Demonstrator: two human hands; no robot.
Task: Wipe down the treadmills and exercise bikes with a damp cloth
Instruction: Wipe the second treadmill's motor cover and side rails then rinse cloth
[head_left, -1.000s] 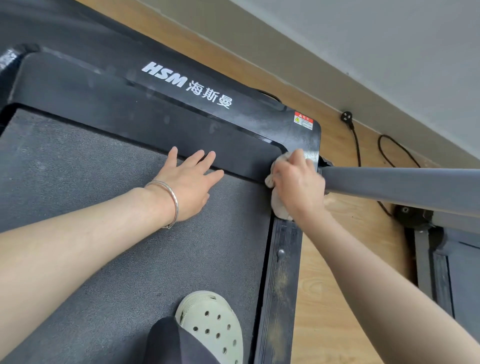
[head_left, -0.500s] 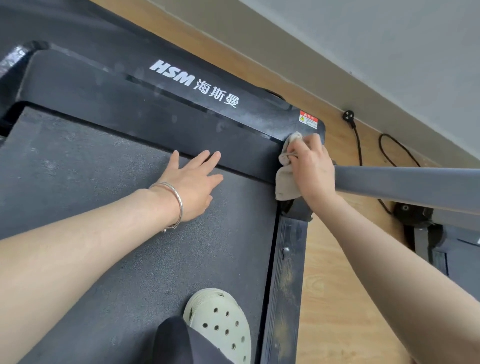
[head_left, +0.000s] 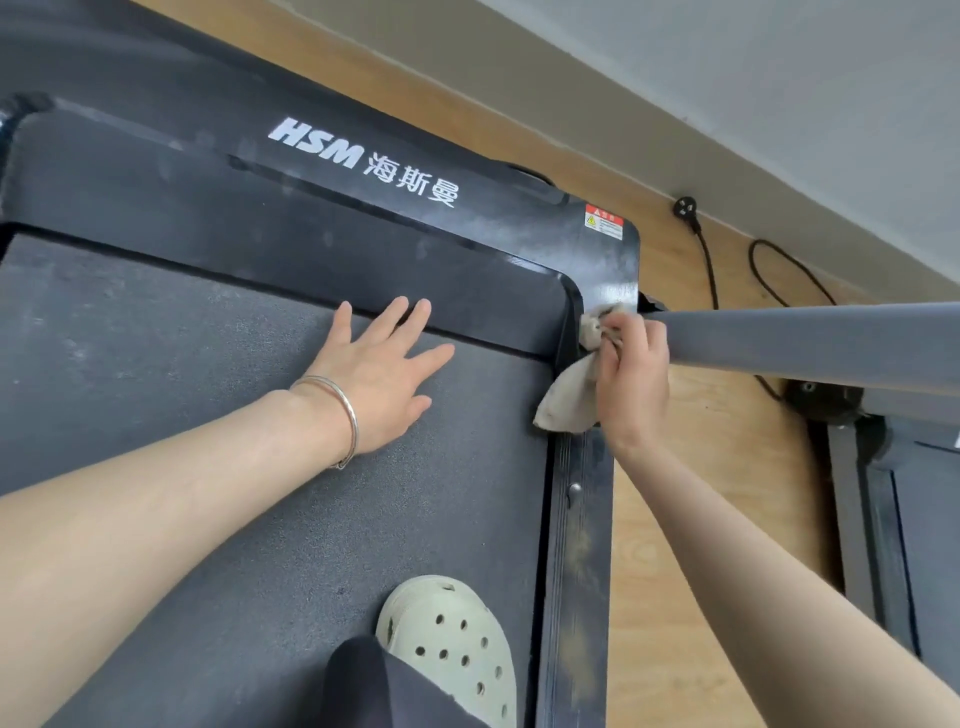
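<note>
**A hand presses a cloth into the front right corner of a black treadmill**

Seen from above, a black treadmill (head_left: 311, 218) with a glossy plastic motor cover fills most of the view. White lettering on the cover reads "HSM", followed by Chinese characters. The cover looks streaked and dusty, with a shinier patch near its right corner. A small red and white warning sticker (head_left: 603, 222) sits in that corner. The dark grey textured running belt (head_left: 208, 467) lies below the cover and shows pale scuffs at its left.

The right hand (head_left: 631, 374) has its fingers curled around a crumpled, dingy beige cloth (head_left: 569, 400). It holds the bunched top against the cover's right corner, just where a thick grey metal tube (head_left: 810, 338) meets the frame. The loose end of the cloth hangs down over the top of the black ribbed side rail (head_left: 579, 545), which carries yellowish dust.

The left hand (head_left: 384, 369) rests flat on the belt with its fingers spread and straight, the fingertips reaching the cover's lower edge. A thin silver bangle (head_left: 348, 415) circles its wrist.

A pale green perforated clog (head_left: 452, 644) stands on the belt near the bottom edge. A light wooden floor (head_left: 670, 571) lies to the right, with a black power cable (head_left: 706, 270) trailing along the wall.
</note>
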